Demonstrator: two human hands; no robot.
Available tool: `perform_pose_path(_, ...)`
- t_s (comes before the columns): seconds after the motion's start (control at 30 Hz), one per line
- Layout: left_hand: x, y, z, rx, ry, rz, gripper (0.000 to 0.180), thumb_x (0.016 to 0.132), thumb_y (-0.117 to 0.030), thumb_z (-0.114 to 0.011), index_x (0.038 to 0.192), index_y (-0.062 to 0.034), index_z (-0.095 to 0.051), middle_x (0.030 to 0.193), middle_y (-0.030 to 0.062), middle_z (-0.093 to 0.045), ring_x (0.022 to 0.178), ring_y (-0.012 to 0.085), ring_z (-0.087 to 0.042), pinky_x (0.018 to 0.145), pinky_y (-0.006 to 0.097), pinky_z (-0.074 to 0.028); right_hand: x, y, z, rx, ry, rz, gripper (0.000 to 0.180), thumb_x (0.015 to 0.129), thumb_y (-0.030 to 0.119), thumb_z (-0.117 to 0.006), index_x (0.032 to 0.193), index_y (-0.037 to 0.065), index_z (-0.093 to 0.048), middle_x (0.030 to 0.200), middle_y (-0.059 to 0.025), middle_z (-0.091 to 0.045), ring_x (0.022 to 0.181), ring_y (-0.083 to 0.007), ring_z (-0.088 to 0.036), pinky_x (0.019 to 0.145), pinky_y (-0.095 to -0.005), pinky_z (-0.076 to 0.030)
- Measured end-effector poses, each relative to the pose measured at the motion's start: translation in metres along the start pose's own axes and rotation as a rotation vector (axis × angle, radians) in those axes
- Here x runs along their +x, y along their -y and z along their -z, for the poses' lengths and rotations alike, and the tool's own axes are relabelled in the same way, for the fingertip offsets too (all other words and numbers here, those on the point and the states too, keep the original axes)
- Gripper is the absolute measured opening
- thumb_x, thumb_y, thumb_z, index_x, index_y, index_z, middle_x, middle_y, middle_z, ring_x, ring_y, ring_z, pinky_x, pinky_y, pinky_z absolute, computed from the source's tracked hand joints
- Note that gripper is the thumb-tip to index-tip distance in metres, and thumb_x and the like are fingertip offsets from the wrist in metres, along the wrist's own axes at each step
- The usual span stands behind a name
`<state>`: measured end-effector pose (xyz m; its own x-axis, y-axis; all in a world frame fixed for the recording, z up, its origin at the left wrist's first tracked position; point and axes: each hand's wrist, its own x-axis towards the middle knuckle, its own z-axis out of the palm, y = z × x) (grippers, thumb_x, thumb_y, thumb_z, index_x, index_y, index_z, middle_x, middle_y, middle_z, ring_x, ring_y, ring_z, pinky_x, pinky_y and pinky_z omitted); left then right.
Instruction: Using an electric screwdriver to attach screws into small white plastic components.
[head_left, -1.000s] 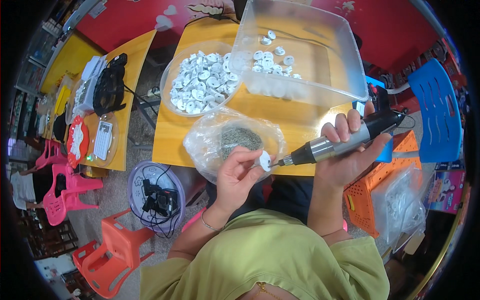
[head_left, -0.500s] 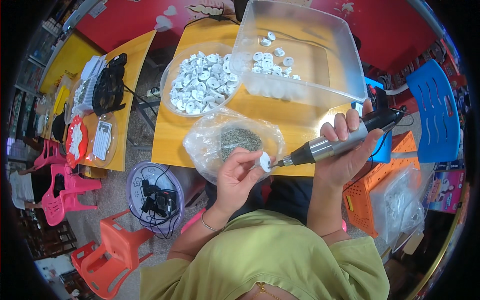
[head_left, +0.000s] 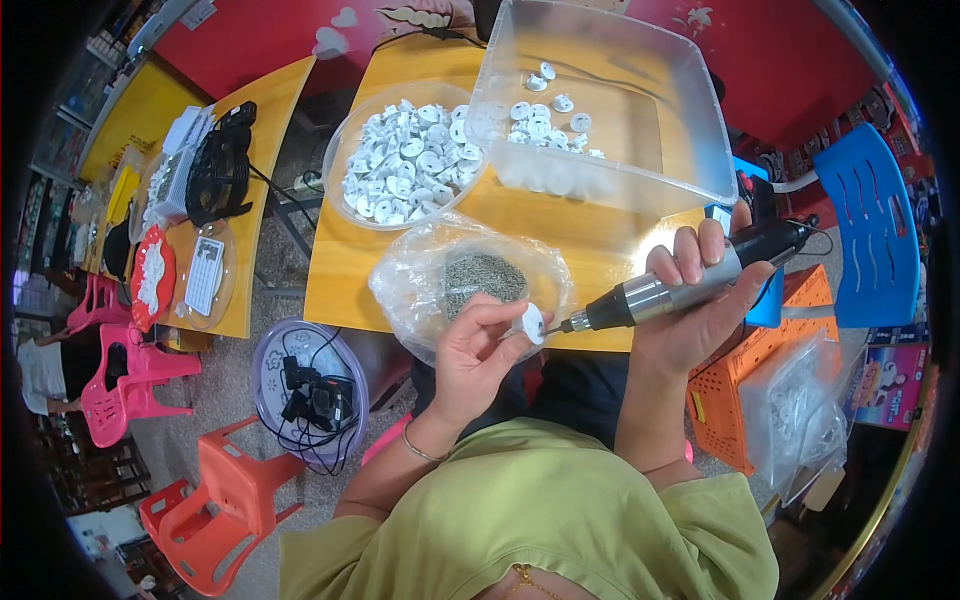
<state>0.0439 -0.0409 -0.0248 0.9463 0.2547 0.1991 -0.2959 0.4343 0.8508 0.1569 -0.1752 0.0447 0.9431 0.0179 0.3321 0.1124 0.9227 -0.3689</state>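
A: What has each hand got?

B: The left hand [head_left: 480, 350] pinches a small white disc [head_left: 532, 323] between thumb and fingertips, out over the table's near edge. The right hand [head_left: 695, 305] is clenched around a handheld rotary tool [head_left: 680, 285] with a black grip and a silver collar; its thin bit points toward nine o'clock and meets the disc's edge.

A: Where does that sit against the rest?

B: Just at twelve o'clock of the left hand lies a clear plastic bag [head_left: 470, 285] with a heap of small grey bits inside, on the near rim of the wooden table [head_left: 345, 265]. Further toward twelve stands a round clear bowl [head_left: 405, 155] heaped with more white discs. At one o'clock of it sits a big clear tub [head_left: 620, 110], touching the bowl's rim, holding a handful of the same discs.

A: And around the table?

B: A blue chair [head_left: 870, 230] stands at three o'clock of the right hand. At four o'clock an orange crate [head_left: 760, 380] stands beside a clear sack of white parts [head_left: 800, 420]. At eight o'clock of the left hand a lilac round tray [head_left: 305, 385] holds black cables and plugs, with an orange stool [head_left: 215, 500] below it and a pink chair [head_left: 115, 380] at nine. A second table at ten o'clock carries a black fan guard [head_left: 218, 170]
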Motion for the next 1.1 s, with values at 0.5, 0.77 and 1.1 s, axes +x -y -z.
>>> perform_pose_path(0.5, 0.002, 0.001, 0.000, 0.093, -0.030, -0.040, 0.030, 0.081, 0.012, -0.057, 0.108, 0.0007, -0.054, 0.100, 0.0082, -0.048, 0.100, 0.0280, -0.061, 0.089, 0.038, -0.052, 0.004, 0.002, -0.004, -0.081, -0.038, 0.012, 0.053, 0.092, 0.038, -0.053, 0.130, 0.007, -0.034, 0.077, 0.0001, -0.040, 0.064, -0.0069, -0.041, 0.055, -0.0217, -0.037)
perform_pose_path(0.77, 0.003, 0.000, 0.001, 0.092, -0.021, -0.030, 0.029, 0.082, 0.012, -0.057, 0.108, 0.0005, -0.053, 0.100, 0.0081, -0.048, 0.101, 0.0289, -0.060, 0.089, 0.038, -0.052, 0.007, 0.008, -0.004, -0.057, -0.049, 0.022, 0.058, 0.089, 0.042, -0.057, 0.129, 0.006, -0.035, 0.078, -0.0006, -0.040, 0.064, -0.0076, -0.041, 0.055, -0.0226, -0.037)
perform_pose_path(1.1, 0.001, -0.005, -0.003, 0.049, -0.017, -0.026, 0.028, 0.085, 0.010, -0.055, 0.112, 0.0008, -0.053, 0.100, 0.0059, -0.047, 0.104, 0.0229, -0.059, 0.090, 0.031, -0.046, 0.015, 0.020, 0.001, 0.055, -0.062, 0.051, 0.054, 0.086, 0.041, -0.061, 0.122, 0.004, -0.042, 0.078, -0.0019, -0.041, 0.066, -0.0092, -0.043, 0.057, -0.0226, -0.042)
